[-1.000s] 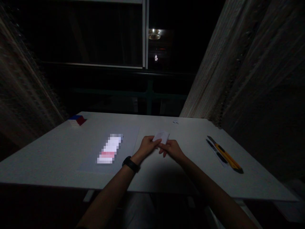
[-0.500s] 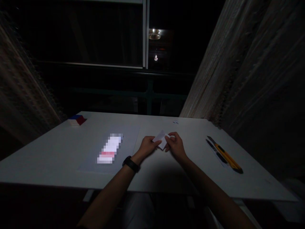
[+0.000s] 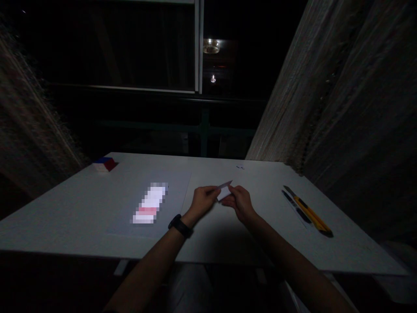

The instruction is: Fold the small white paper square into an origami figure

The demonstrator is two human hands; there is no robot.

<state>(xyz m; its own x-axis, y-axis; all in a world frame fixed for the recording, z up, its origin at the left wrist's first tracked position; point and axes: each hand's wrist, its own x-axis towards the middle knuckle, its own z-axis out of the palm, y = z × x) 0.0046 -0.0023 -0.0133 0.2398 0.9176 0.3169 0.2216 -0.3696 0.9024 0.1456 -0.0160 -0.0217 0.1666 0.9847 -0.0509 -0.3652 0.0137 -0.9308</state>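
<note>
In head view, holding small white paper between left hand and right hand, over white table. Gripping paper's left end with left thumb on top; pinching right end with right thumb and fingers, so clamped at 2 sides with hands slightly apart. Showing a shaded flap tilted up behind a brighter panel, so judged as folded at least 1 time and not yet pressed flat. Cannot tell the count of finished folds, nor of any remaining, in such dim light and with fingers covering both ends. Wearing black watch just behind left hand. Lying left of left hand: bright blurred screen on large white sheet, with multicoloured cube farther off. Lying untouched, well right of right hand: yellow cutter and dark pen beside it. Lying beyond both hands: tiny scrap, too small to make out.
</note>
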